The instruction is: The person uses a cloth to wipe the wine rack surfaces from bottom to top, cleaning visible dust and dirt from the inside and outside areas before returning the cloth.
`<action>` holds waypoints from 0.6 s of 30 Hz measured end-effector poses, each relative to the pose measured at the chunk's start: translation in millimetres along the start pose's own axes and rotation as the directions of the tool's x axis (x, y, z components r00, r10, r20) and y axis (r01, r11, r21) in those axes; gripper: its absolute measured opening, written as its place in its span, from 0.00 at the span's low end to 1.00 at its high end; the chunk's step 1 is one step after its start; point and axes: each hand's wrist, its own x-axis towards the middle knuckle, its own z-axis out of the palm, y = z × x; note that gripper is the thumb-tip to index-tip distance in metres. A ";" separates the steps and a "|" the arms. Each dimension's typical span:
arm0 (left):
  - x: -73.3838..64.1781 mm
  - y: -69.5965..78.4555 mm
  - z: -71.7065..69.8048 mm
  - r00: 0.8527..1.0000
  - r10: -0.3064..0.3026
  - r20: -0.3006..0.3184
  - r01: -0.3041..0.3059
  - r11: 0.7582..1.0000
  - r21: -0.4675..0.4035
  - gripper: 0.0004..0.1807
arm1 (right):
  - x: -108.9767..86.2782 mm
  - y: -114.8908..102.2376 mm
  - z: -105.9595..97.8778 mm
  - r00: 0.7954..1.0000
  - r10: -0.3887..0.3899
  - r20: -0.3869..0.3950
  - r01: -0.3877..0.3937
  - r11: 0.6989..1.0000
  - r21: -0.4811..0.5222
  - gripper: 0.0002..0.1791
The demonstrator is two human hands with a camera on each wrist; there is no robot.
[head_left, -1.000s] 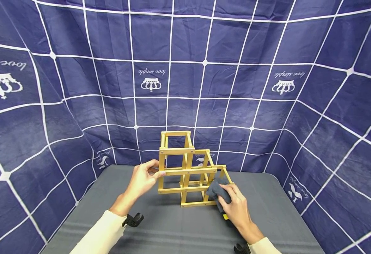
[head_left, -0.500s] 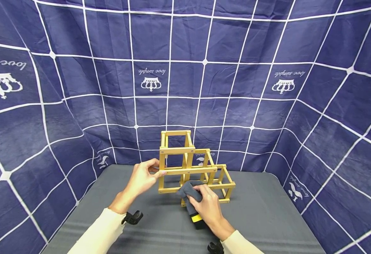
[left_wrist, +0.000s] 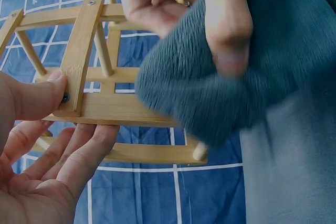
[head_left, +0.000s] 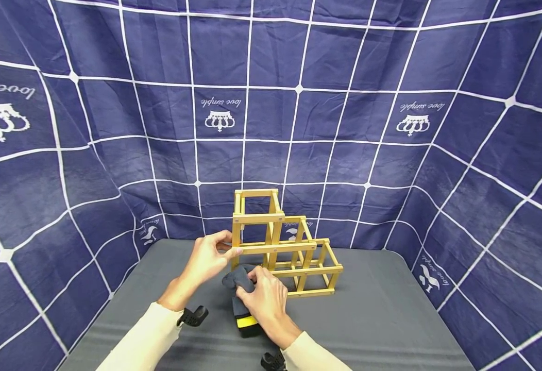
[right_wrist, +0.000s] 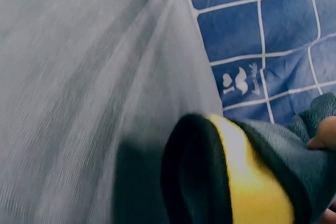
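A stepped wooden rack [head_left: 257,218] of pale slats and dowels stands tilted up at its left side in the head view. My left hand [head_left: 207,260] pinches its left front upright where a rail joins, thumb in front and fingers behind, as the left wrist view shows. My right hand [head_left: 268,294] grips a bunched blue-grey cloth [head_left: 239,304] with a yellow band and black edging. The cloth lies against the rack's lower left rail [left_wrist: 131,108] in the left wrist view, covering part of it. Its loose banded end [right_wrist: 257,182] hangs below the right hand.
A grey covered table [head_left: 373,319] lies under the rack. Blue cloth with white grid lines [head_left: 336,129] hangs behind and along both sides. Black straps [head_left: 193,316] sit at both wrists.
My right hand has carried the cloth leftward along the rack's lower front, from its right end to its left end. The left hand keeps its hold and the rack stays in place.
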 end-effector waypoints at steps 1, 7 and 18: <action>0.1 0.5 -0.5 1.000 -0.001 -0.001 0.001 1.000 0.005 0.08 | 0.4 -3.4 1.8 1.000 -0.001 -0.004 0.001 1.000 -0.011 0.23; 0.1 0.8 -0.3 1.000 -0.003 0.001 0.003 1.000 0.007 0.08 | 1.8 -10.9 7.0 0.999 -0.006 -0.037 0.005 0.999 -0.035 0.25; 5.4 -2.4 2.2 1.000 -0.030 -0.006 0.030 1.000 -0.005 0.07 | 2.6 15.9 -5.6 0.999 0.012 -0.042 -0.014 0.999 -0.047 0.21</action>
